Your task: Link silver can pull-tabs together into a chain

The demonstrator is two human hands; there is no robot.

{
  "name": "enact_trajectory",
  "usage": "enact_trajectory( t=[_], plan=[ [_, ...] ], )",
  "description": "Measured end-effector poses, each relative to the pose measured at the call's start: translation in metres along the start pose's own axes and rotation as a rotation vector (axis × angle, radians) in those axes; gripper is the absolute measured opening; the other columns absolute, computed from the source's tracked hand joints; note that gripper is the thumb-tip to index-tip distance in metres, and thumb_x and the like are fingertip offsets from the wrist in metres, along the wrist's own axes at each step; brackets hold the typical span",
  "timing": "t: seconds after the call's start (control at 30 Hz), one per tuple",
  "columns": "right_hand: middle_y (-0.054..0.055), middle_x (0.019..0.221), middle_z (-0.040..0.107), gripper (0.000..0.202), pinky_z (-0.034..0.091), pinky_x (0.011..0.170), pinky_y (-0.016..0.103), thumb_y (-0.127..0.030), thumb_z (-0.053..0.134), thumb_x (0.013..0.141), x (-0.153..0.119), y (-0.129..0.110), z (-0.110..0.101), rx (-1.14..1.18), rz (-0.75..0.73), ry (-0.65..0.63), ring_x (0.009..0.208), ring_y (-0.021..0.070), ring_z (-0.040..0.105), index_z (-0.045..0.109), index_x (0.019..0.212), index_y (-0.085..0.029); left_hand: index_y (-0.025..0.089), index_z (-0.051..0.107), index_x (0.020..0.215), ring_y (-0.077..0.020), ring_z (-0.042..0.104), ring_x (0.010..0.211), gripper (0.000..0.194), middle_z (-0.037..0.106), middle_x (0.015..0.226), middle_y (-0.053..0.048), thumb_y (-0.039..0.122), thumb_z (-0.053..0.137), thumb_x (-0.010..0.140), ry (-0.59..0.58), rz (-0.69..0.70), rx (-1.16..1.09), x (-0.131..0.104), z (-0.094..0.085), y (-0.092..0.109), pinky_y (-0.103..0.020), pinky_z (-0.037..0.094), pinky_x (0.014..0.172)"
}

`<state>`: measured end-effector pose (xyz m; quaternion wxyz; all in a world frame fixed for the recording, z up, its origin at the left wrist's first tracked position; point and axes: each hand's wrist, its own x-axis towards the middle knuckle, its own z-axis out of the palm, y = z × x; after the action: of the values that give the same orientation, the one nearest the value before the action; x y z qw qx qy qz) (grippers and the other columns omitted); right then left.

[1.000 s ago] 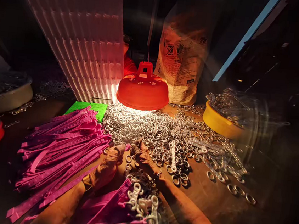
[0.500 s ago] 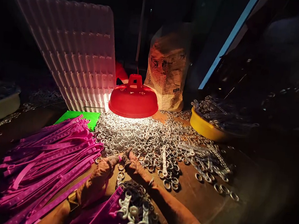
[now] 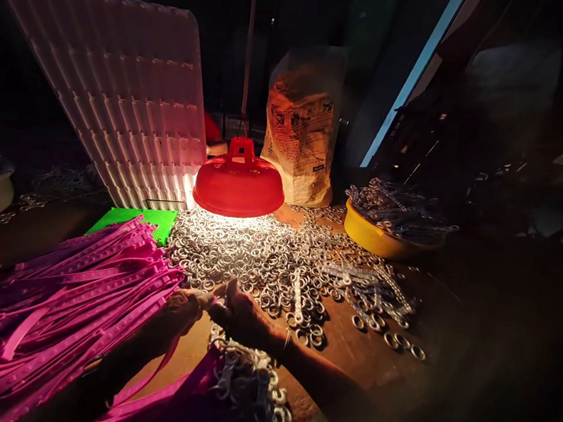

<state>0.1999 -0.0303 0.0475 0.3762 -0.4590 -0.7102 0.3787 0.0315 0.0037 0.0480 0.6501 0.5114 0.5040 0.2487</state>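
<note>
Pink plastic strap [image 3: 164,366], a long flat perforated strip, runs from the person's lap up to the left hand [image 3: 181,310], which pinches its upper end between thumb and fingers at the near edge of the heap of small silver metal rings [image 3: 256,259] spread under the red dome-shaped hanging lamp [image 3: 239,181]. The right hand [image 3: 243,316] meets the left fingertip to fingertip, closed in a pinch; whether a ring sits between its fingers cannot be told, as the spot is small and shadowed. Against the picture from a second ago, both hands have drawn together and slid a little to the left, and the forearms now lie in deeper shadow; then the fingertips were slightly apart over loose rings, so this reads as a ring being brought to the strap's end, though that is a judgement. The view itself has swung right and down: lamp, printed brown paper sack [image 3: 300,132] and yellow round bowl of ring-loaded strips [image 3: 376,238] all sit further left than earlier. Strips already threaded with rings [image 3: 247,389] lie in the lap, just below the hands, as before. The large pile of pink straps [image 3: 76,290] to the left, the green mesh mat [image 3: 134,219] and the leaning white ribbed plastic panel [image 3: 117,93] have not changed.
</note>
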Motion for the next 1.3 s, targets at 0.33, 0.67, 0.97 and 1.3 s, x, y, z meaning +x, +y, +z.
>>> enact_trajectory(
  t=[0.33,0.67,0.97,1.3],
  plan=[
    [0.001,0.061,0.057,0.021,0.018,0.048,0.025,-0.034,0.048,0.090,-0.074,-0.030,0.013,-0.463,0.068,-0.159,0.050,0.0124,0.049,0.044,0.100,-0.015,0.010,0.060,0.063,-0.0048,0.027,0.048,0.034,0.037,0.051,0.004,0.042,0.060,0.077,-0.293,-0.045,0.069,-0.058,0.012,0.001,-0.020,0.017,0.045],
    [0.000,0.072,0.057,0.046,0.026,0.048,0.022,-0.046,0.062,0.075,-0.079,-0.013,0.023,-0.063,0.035,-0.225,0.055,0.0087,0.043,0.033,0.098,-0.018,0.010,0.064,0.069,-0.0058,0.039,0.050,0.028,0.055,0.058,-0.001,0.033,0.056,0.083,-0.244,-0.029,-0.135,-0.083,0.027,-0.011,-0.018,0.026,0.047],
    [0.001,0.069,0.057,0.033,0.024,0.049,0.021,-0.025,0.048,0.086,-0.064,-0.031,0.009,-0.303,-0.067,-0.427,0.053,0.0069,0.035,0.040,0.115,-0.011,0.012,0.045,0.056,-0.0055,0.030,0.050,0.043,0.037,0.053,0.003,0.045,0.057,0.081,-0.272,-0.012,-0.171,-0.080,0.026,-0.025,-0.021,0.020,0.048],
    [-0.004,0.063,0.054,0.010,0.030,0.052,0.018,-0.023,0.055,0.087,-0.073,-0.040,-0.016,-0.257,-0.145,-0.602,0.053,0.0050,0.040,0.060,0.090,-0.015,0.012,0.066,0.070,-0.0126,0.050,0.063,0.022,0.059,0.069,-0.004,0.030,0.053,0.075,-0.220,0.056,0.357,-0.107,-0.011,-0.019,-0.023,0.037,0.059]
  ],
)
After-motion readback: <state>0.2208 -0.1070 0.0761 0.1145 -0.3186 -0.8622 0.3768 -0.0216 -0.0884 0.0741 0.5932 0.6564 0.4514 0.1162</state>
